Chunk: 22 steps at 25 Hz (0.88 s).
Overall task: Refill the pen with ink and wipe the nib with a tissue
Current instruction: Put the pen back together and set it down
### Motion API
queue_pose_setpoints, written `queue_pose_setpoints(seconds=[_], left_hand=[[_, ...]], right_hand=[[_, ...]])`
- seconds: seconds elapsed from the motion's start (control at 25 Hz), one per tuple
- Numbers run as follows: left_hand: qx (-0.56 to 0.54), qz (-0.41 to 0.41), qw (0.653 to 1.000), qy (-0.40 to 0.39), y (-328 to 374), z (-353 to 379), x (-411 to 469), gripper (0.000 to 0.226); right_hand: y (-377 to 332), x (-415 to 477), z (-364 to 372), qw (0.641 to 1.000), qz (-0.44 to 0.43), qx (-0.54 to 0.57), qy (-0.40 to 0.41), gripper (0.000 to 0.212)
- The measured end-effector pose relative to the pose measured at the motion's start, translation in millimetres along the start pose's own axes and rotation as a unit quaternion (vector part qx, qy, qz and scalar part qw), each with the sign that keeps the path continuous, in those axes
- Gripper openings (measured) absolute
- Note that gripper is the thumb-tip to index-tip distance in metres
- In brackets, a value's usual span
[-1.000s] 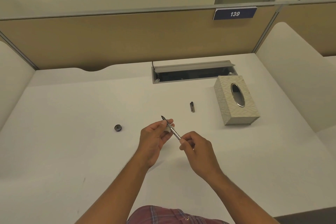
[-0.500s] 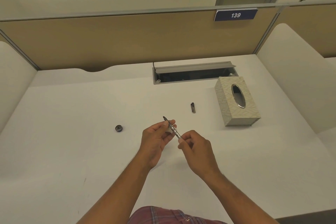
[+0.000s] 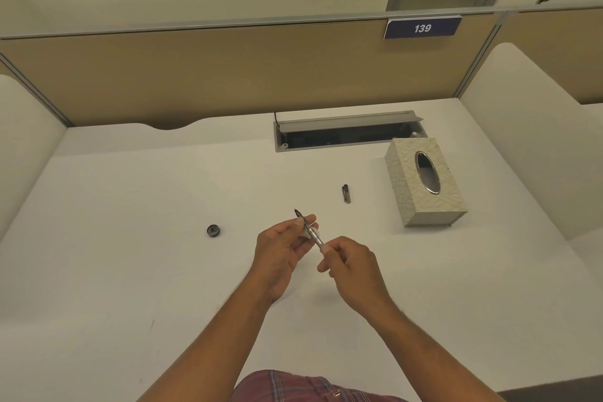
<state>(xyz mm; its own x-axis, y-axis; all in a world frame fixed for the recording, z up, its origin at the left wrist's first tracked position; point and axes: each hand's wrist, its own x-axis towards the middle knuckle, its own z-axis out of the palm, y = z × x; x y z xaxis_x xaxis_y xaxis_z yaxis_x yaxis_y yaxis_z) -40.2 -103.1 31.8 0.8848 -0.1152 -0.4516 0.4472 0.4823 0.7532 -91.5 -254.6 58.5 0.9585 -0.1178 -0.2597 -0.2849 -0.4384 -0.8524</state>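
Observation:
A slim pen [image 3: 314, 235] with a dark nib pointing up and away is held between both hands above the white desk [image 3: 130, 238]. My left hand [image 3: 284, 254] pinches its front section just behind the nib. My right hand [image 3: 352, 268] grips its rear end with thumb and fingertips. A small round dark ink pot or cap [image 3: 213, 231] sits on the desk to the left. The pen's dark cap [image 3: 346, 193] lies farther back on the right. A patterned tissue box [image 3: 424, 181] stands at the right, with no tissue sticking out of its oval slot.
An open cable tray [image 3: 349, 135] is set into the desk behind the tissue box. Tan partition panels [image 3: 195, 75] close off the back, and white side panels stand at both sides. A blue plate [image 3: 423, 28] reads 139.
The hands have drawn slightly closer together along the pen, my right fingers shifting on its rear end. The pen keeps the same tilt. Nothing on the desk has moved.

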Motion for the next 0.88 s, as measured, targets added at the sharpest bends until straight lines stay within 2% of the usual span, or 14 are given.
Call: queue_pose_setpoints(seconds=[0.08, 0.2, 0.32, 0.68, 0.8, 0.88], left_hand=[[0.002, 0.001, 1.000, 0.000, 0.2, -1.1, 0.7, 0.027], [0.007, -0.002, 1.000, 0.001, 0.7, -1.8, 0.1, 0.029], [0.008, -0.005, 1.000, 0.001, 0.6, -2.0, 0.2, 0.028], [0.000, -0.005, 1.000, -0.005, 1.6, -3.2, 1.7, 0.030], [0.002, -0.008, 1.000, -0.004, 1.5, -1.7, 1.3, 0.031], [0.004, -0.008, 1.000, -0.002, 0.9, -0.8, 1.3, 0.031]], right_hand=[[-2.1, -0.2, -1.8, 0.999, 0.017, 0.032, -0.011, 0.024], [-9.7, -2.3, -6.7, 0.990, 0.060, 0.109, -0.063, 0.021], [-13.0, -2.1, -8.9, 0.983, 0.087, 0.131, -0.096, 0.023], [-13.5, -2.0, -7.2, 0.978, 0.090, 0.167, -0.086, 0.014], [-15.0, -2.2, -6.2, 0.976, 0.101, 0.174, -0.083, 0.029], [-15.7, -1.9, -5.7, 0.978, 0.101, 0.163, -0.077, 0.022]])
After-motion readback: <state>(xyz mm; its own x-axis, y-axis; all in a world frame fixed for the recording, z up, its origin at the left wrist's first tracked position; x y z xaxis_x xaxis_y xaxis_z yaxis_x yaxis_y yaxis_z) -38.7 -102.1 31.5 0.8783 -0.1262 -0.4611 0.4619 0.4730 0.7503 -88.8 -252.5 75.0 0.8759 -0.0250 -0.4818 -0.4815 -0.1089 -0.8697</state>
